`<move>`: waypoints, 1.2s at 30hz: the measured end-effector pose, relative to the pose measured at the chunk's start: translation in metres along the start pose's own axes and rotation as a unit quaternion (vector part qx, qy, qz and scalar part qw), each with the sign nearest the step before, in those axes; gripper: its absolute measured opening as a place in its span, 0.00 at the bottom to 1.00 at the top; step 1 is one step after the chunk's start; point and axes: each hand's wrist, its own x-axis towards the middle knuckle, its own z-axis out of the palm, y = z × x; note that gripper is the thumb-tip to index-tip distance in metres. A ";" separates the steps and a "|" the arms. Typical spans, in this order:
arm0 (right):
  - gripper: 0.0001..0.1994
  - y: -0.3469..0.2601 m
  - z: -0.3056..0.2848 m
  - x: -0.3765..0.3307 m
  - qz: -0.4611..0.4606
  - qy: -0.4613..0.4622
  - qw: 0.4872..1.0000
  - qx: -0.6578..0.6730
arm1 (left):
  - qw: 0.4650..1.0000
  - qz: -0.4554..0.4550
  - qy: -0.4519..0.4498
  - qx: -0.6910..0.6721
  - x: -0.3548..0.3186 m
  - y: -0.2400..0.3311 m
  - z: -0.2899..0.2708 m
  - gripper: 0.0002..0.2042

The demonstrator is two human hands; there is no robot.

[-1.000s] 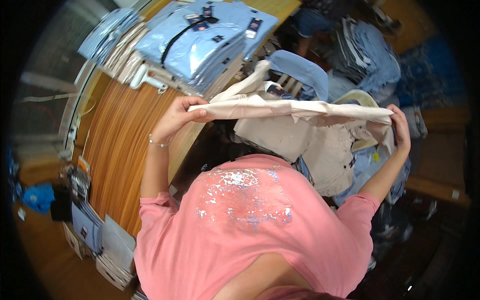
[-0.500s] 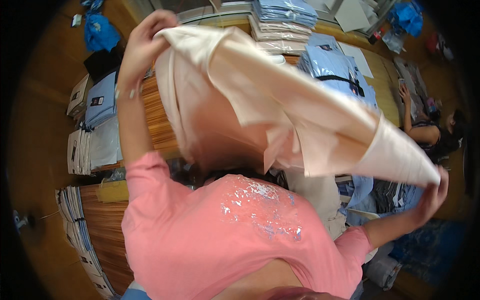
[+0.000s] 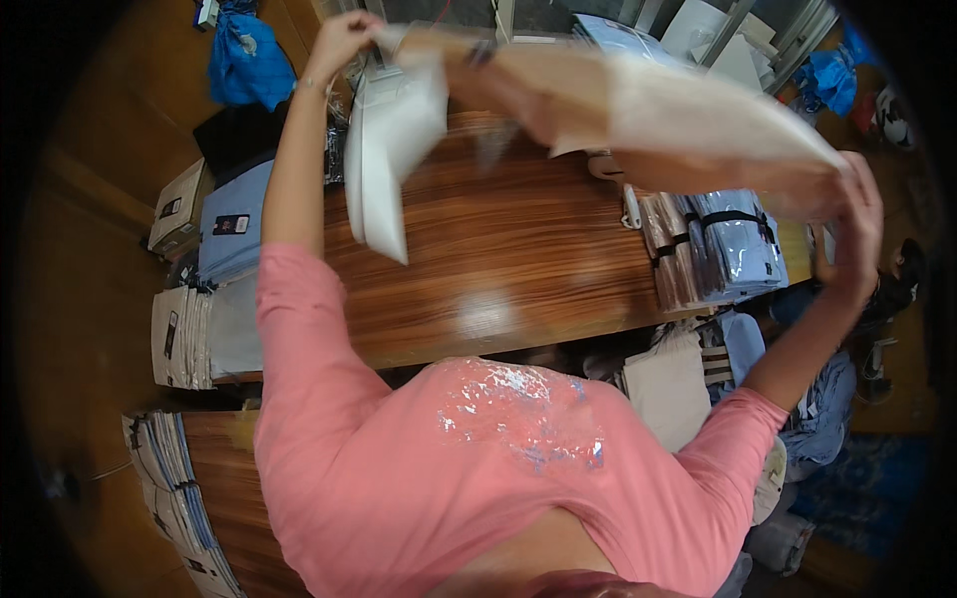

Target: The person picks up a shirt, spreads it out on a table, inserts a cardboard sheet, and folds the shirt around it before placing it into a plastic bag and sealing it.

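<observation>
A cream cloth garment (image 3: 698, 115) is stretched high over the far side of the table, blurred by motion, so its exact kind is unclear. My left hand (image 3: 342, 46), raised at the far left, pinches one end of it. From near that hand a white flap hangs down in loose folds. At the right, my right hand (image 3: 855, 224) is closed around the other end. Both arms are lifted and spread wide. The middle of the cloth sags between the hands, not lying on the wood.
Below is a brown wood-grain table (image 3: 498, 239). Bundled blue and pinkish packaged shirts (image 3: 733, 244) lie at its right end. Folded blue shirts (image 3: 234, 224) and boxes stand on the left. Blue bags (image 3: 244, 60) hang at the far left. Another person sits partly hidden at the right.
The garment has swung up and away from my body, uncovering the tabletop. My right hand has risen well above its earlier place; the left has shifted slightly farther away. Both keep hold.
</observation>
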 end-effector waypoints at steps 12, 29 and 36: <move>0.15 0.168 0.375 -0.094 0.062 -0.423 0.903 0.041 | 0.898 -0.208 0.278 0.270 -0.305 -0.123 -0.019 0.24; 0.24 0.303 0.289 -0.129 -0.043 -0.316 0.892 -0.319 | 0.831 -0.335 0.043 0.443 -0.413 -0.010 0.118 0.27; 0.23 0.324 0.296 -0.152 -0.025 -0.284 0.890 -0.356 | 0.730 -0.603 -0.016 0.320 -0.406 0.006 0.087 0.27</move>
